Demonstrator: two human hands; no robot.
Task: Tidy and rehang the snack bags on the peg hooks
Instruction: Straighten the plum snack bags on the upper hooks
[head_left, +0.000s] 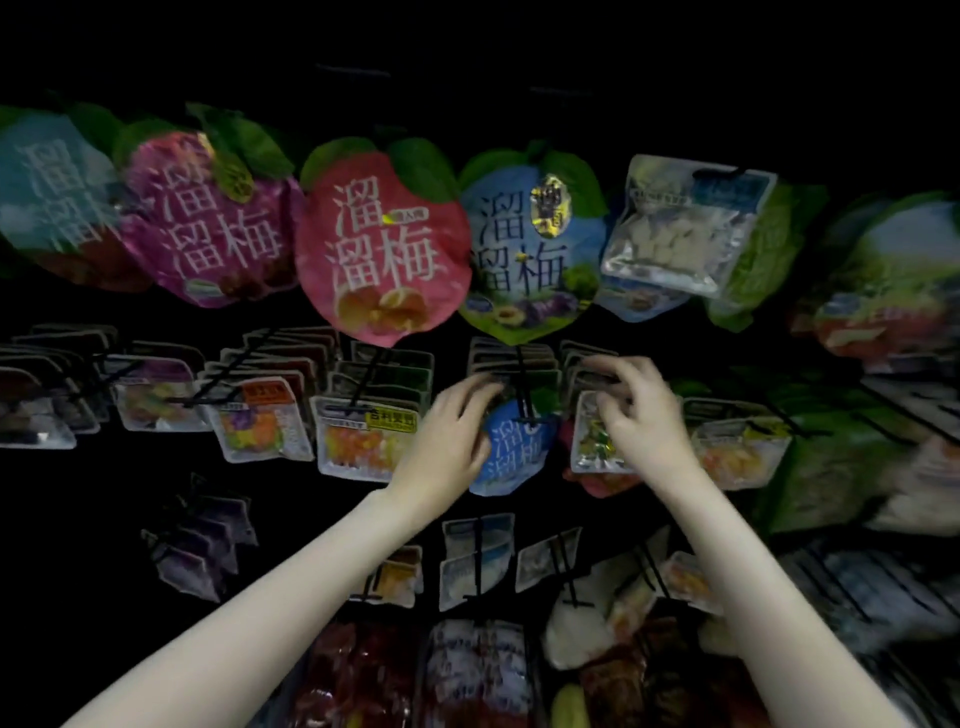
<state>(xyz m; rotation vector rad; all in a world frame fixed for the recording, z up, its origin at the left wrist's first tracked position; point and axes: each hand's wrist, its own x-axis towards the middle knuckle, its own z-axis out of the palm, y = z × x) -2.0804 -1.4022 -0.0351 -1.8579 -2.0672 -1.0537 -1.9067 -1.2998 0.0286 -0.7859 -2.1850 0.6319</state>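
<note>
Two bare forearms, no sleeves in view. Left hand (447, 431) and right hand (639, 410) ungloved. No rings or watch showing.

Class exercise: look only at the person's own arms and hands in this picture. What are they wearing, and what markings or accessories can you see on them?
Both forearms are bare up to the bottom edge of the picture: no sleeves show. The left hand and right hand wear no gloves. No watch, bracelet or ring is visible, though the picture is dim and blurred, so small items could be missed.

I'm facing a display wall (78, 519) that's sitting almost black in very dim light, with rows of black peg hooks (522, 387) sticking out toward me.
</note>
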